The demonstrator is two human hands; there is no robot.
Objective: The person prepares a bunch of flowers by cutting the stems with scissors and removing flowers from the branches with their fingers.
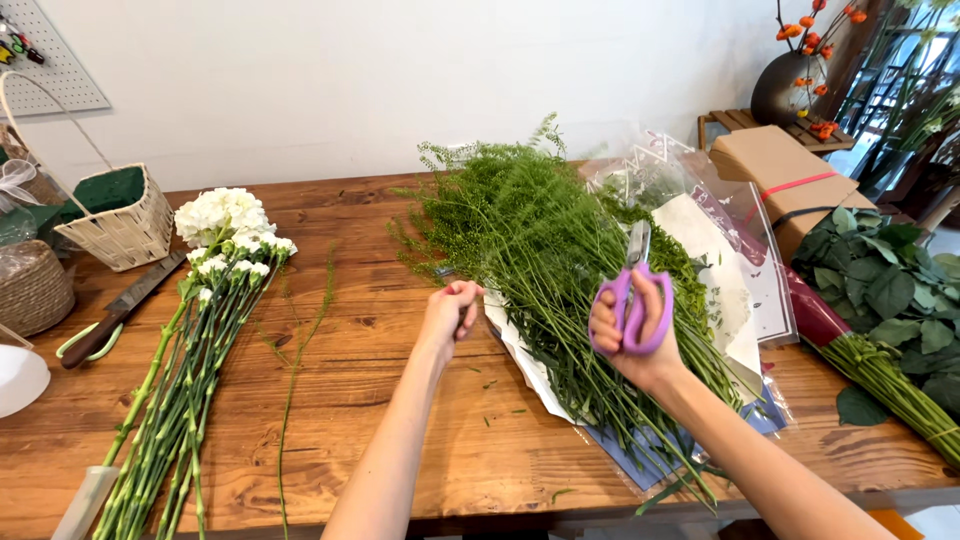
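Note:
My right hand [628, 340] grips purple-handled scissors [634, 295] with the blades pointing up, held over a big bundle of feathery green stems [540, 240] that lies on clear wrapping and paper. My left hand [452, 308] is curled shut at the left edge of that bundle, seemingly pinching a thin green stem; the stem itself is hard to make out. A single thin green sprig [300, 340] lies on the wooden table [380, 420] to the left of my left arm.
White flowers with long stems [215, 290] lie at the left, beside a knife [115, 312] and a white woven basket [120, 220]. Leafy green branches [890, 300] lie at the right, behind them a brown box [780, 170] and a dark vase [785, 85].

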